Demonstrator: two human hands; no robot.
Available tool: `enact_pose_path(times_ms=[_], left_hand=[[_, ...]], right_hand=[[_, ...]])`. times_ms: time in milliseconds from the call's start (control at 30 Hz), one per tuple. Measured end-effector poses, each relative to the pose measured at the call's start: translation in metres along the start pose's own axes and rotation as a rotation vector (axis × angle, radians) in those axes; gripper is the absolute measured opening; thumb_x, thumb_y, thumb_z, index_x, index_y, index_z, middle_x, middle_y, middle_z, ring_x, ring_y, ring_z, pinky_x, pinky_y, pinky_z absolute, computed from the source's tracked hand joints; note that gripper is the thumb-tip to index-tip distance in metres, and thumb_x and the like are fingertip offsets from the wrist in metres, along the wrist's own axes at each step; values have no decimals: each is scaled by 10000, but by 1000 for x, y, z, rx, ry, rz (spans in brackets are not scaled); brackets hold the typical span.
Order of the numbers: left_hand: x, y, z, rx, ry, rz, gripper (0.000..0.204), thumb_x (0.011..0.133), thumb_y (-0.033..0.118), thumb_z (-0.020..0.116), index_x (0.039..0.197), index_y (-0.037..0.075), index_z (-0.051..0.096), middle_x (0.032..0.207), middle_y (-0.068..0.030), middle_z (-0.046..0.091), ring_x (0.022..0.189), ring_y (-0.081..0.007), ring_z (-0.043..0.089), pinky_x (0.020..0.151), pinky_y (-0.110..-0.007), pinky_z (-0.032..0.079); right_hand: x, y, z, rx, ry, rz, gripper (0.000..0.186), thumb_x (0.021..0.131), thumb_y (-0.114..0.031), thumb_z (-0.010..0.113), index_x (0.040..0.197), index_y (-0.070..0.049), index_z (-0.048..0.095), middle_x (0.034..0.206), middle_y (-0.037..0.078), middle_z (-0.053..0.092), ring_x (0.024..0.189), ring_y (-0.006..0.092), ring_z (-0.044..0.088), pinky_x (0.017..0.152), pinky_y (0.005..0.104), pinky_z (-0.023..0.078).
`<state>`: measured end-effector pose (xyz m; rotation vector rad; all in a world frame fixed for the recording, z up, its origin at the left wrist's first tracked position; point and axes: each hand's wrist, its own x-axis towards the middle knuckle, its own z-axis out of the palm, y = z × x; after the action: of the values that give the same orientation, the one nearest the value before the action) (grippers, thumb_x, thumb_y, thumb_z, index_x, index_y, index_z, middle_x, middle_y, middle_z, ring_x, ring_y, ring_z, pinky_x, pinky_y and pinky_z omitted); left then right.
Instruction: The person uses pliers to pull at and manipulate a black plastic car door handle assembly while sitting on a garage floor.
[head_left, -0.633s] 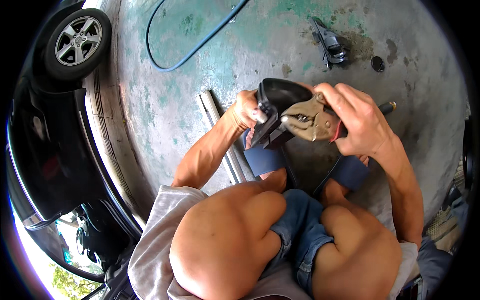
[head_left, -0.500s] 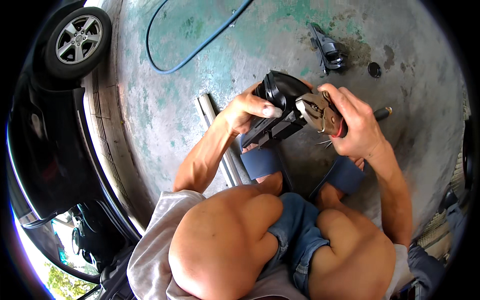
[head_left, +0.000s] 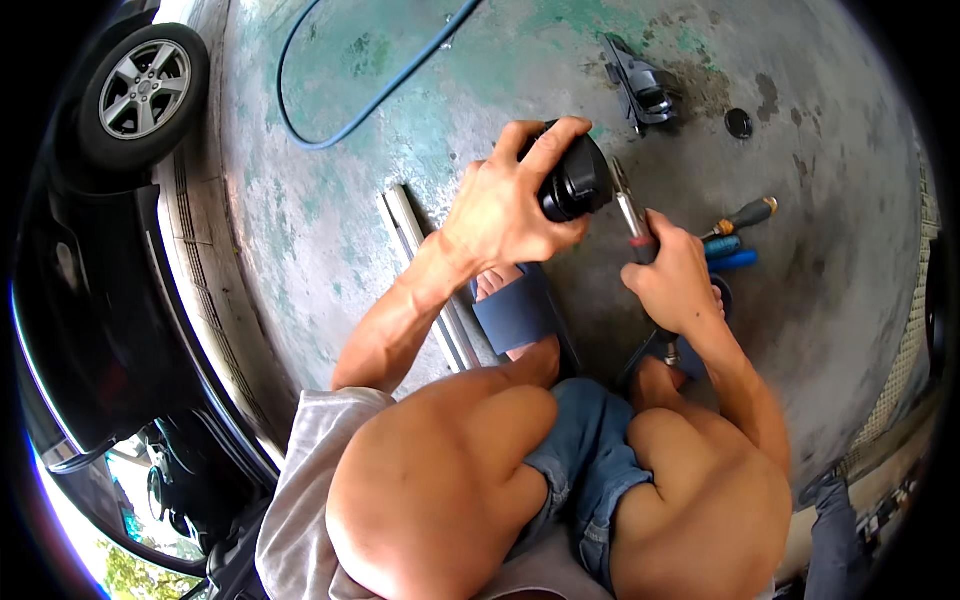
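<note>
My left hand point(head_left: 510, 205) is closed around a black plastic part point(head_left: 577, 180), held above the floor in front of my knees. The part's rounded, cup-like end points right, and my fingers and palm cover much of the rest. In my right hand point(head_left: 675, 275) is a pair of locking pliers point(head_left: 632, 212), seen edge-on. Its metal jaws rise close to the right side of the black part, apparently without gripping it. A metal knob shows at the lower end of the handle, below my fist.
Beyond my right hand lie a screwdriver point(head_left: 745, 217) and blue-handled tools point(head_left: 733, 260). Farther off are another black part point(head_left: 645, 92) and a round black cap point(head_left: 738, 124). A metal bar point(head_left: 403, 225) lies by my left foot, a blue hose point(head_left: 400, 82) ahead, a car wheel point(head_left: 145, 90) far left.
My left hand has turned the black part, its back now facing up. The pliers have moved down and turned edge-on, away from the part's front. The blue-handled tools have come into sight.
</note>
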<state>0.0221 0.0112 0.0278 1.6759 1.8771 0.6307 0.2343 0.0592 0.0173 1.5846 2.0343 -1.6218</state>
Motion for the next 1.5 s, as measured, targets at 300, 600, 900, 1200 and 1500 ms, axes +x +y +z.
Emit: enact_pose_path(times_ms=[300, 600, 900, 1200, 1500], left_hand=[[-23, -54, 30, -1864, -562, -326, 1035, 457, 202, 745, 1398, -116, 454, 1292, -214, 626, 1188, -307, 619, 1114, -353, 399], [5, -27, 3, -1532, -446, -306, 816, 634, 243, 785, 1353, -56, 539, 1269, -185, 644, 1124, -265, 649, 1037, -364, 474], [13, -2, 1, 8, -25, 13, 704, 687, 221, 835, 1347, 175, 594, 1227, -181, 620, 1027, -366, 679, 896, -412, 572], [-14, -37, 33, -1764, -511, -399, 1013, 444, 251, 735, 1371, -86, 508, 1287, -209, 630, 1181, -309, 615, 1114, -378, 403], [27, -11, -22, -1115, -271, -145, 893, 573, 236, 849, 1371, -11, 533, 1261, -191, 644, 1125, -303, 650, 1006, -383, 519]], right_hand=[[10, -15, -29, -331, 230, -1101, 698, 560, -2, 726, 1237, 28, 557, 887, 142, 550, 769, 359, 591, 706, 417, 517], [19, 2, -24, -129, 317, -921, 660, 610, 44, 654, 1258, 35, 529, 913, 163, 587, 760, 372, 592, 710, 420, 520], [9, 19, 8, 180, -12, 70, 337, 663, -142, 672, 938, 36, 593, 734, 236, 606, 772, 449, 605, 757, 453, 471], [6, -3, -35, -258, 240, -962, 756, 523, 41, 706, 1251, 65, 504, 913, 198, 578, 788, 390, 605, 696, 427, 506], [19, 10, -33, -148, 379, -925, 776, 629, 34, 692, 1371, 35, 468, 993, 216, 610, 860, 393, 641, 752, 402, 533]])
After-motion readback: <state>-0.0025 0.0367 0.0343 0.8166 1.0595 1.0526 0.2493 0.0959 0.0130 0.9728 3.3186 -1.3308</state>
